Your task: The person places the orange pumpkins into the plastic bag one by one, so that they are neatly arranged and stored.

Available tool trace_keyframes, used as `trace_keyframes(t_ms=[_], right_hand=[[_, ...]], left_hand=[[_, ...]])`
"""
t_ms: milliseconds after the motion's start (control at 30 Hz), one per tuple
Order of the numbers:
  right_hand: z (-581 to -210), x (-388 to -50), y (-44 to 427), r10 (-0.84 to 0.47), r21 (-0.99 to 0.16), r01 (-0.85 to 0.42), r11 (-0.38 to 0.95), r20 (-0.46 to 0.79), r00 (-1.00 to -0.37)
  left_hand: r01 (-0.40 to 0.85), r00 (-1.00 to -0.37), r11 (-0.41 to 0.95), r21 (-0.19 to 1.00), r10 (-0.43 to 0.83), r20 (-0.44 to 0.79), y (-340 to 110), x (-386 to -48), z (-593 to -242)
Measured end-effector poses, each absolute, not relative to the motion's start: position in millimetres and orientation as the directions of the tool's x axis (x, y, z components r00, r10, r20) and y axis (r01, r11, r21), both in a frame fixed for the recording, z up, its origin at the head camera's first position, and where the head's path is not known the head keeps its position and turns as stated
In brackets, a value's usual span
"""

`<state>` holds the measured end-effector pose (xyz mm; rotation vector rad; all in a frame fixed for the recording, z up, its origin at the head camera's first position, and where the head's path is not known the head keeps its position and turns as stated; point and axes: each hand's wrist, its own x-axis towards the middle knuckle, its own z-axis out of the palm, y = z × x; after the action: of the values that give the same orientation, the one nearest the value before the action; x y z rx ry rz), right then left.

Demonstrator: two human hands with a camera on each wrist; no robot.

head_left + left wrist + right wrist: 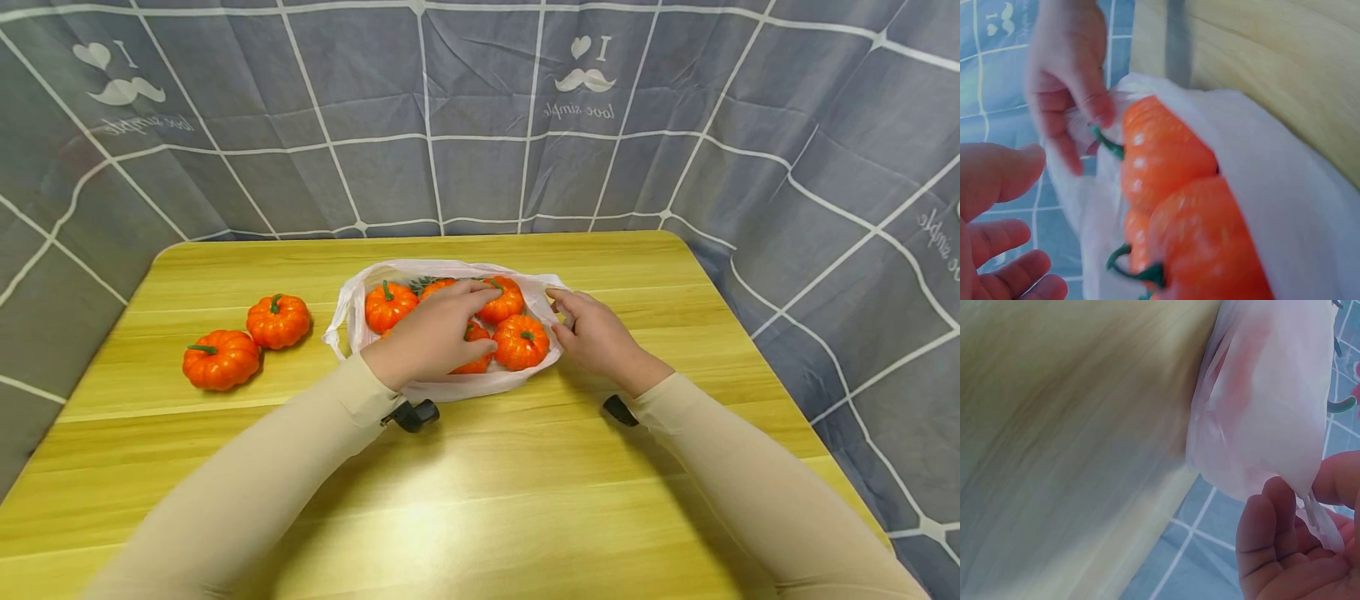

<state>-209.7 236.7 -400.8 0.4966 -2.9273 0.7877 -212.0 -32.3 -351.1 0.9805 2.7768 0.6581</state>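
Observation:
A white plastic bag [480, 387] lies wide-mouthed on the table with several small orange pumpkins inside, among them one at the front right [521, 342]. Over the bag's mouth hovers my left hand [438, 329]; in the left wrist view its fingers [1007, 234] are spread and hold nothing. My right hand [600, 337] is at the bag's right end. In the right wrist view, its thumb and fingers [1257, 528] pinch a gathered corner of the bag [1272, 412]. My left hand and forearm hide part of the bag's contents.
Two more orange pumpkins, one nearer me [221, 360] and one behind it [277, 322], sit left of the bag on the wooden table [480, 500]. A grey curtain with white grid lines [480, 183] hangs behind the table and along its sides.

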Motion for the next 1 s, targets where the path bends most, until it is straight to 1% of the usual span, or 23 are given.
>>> trace_keyframes(t_ms=[167,300,400,600,733,833,900,1000], right_hand=[[-399.1,-209.7,235.0,-0.293,-0.476,-0.324,0.818,0.140,-0.946],[-397.8,-210.0,235.2,-0.294,-0.470,-0.323,0.821,0.138,-0.946],[-396.3,-210.2,234.7,-0.297,-0.460,-0.327,0.826,0.138,-0.945],[-395.4,-209.9,234.5,-0.303,-0.455,-0.332,0.826,0.137,-0.943],[-396.1,-210.4,235.8,-0.305,-0.454,-0.335,0.826,0.140,-0.942],[-396.4,-210.7,236.5,-0.304,-0.456,-0.334,0.825,0.139,-0.942],[-396.6,-210.9,236.7,-0.306,-0.453,-0.334,0.826,0.137,-0.942],[-396.5,-211.2,236.6,-0.310,-0.450,-0.337,0.827,0.136,-0.941]], left_hand=[[0.563,-0.797,0.697,0.443,0.599,0.070,-64.3,-204.3,-339.5],[0.567,-0.810,0.714,0.411,0.573,0.121,-93.4,-197.7,-331.5],[0.546,-0.831,0.740,0.392,0.539,0.137,-117.5,-195.1,-328.9],[0.428,-0.901,0.828,0.363,0.423,0.095,-173.9,-194.9,-329.9],[0.352,-0.934,0.881,0.315,0.350,0.065,-215.2,-203.2,-340.8],[0.284,-0.956,0.911,0.299,0.294,0.015,-246.1,-208.8,-350.7],[0.246,-0.965,0.919,0.307,0.263,-0.017,-265.5,-210.8,-356.2],[0.197,-0.969,0.915,0.351,0.237,-0.073,-291.7,-211.2,-363.4]])
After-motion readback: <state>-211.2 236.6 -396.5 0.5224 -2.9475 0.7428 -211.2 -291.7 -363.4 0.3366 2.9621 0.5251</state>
